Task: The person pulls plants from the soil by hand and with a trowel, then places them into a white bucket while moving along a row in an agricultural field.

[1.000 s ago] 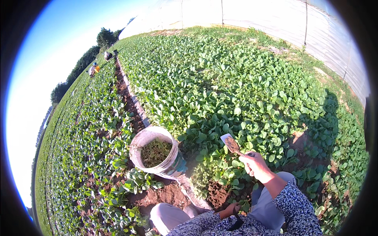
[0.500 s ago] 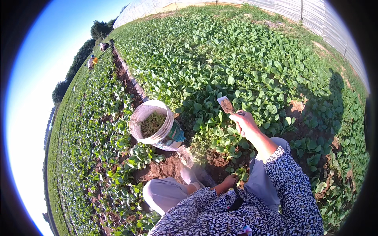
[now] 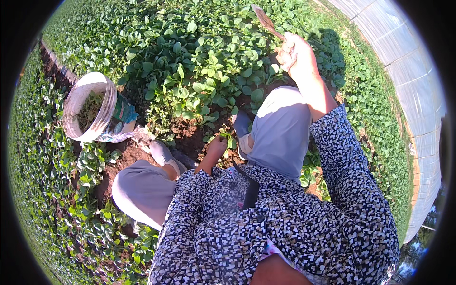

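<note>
My right hand [image 3: 299,58] is raised beyond my right knee, its fingers wrapped round the handle of a flat-bladed trowel [image 3: 264,20]. The soil-stained blade points away over the crop. Low between my legs, my left hand [image 3: 217,147] is closed at a small leafy green plant [image 3: 229,139]; its fingertips are partly hidden. Bare brown soil [image 3: 187,134] and leafy green seedlings [image 3: 202,88] lie just beyond it. To the left stands a dirty white bucket [image 3: 105,107], tilted in view, with wilted greens [image 3: 90,111] inside.
My bent legs in grey trousers [image 3: 280,128] frame the work spot. Dense rows of leafy greens spread ahead and to both sides. A pale plastic-sheeted tunnel [image 3: 403,52] runs along the right. A narrow strip [image 3: 61,66] divides the beds behind the bucket.
The view has tipped down and turned right, so the bucket sits farther left. My right hand with the trowel appears higher in view. My left hand stays low between my legs, beside green leaves.
</note>
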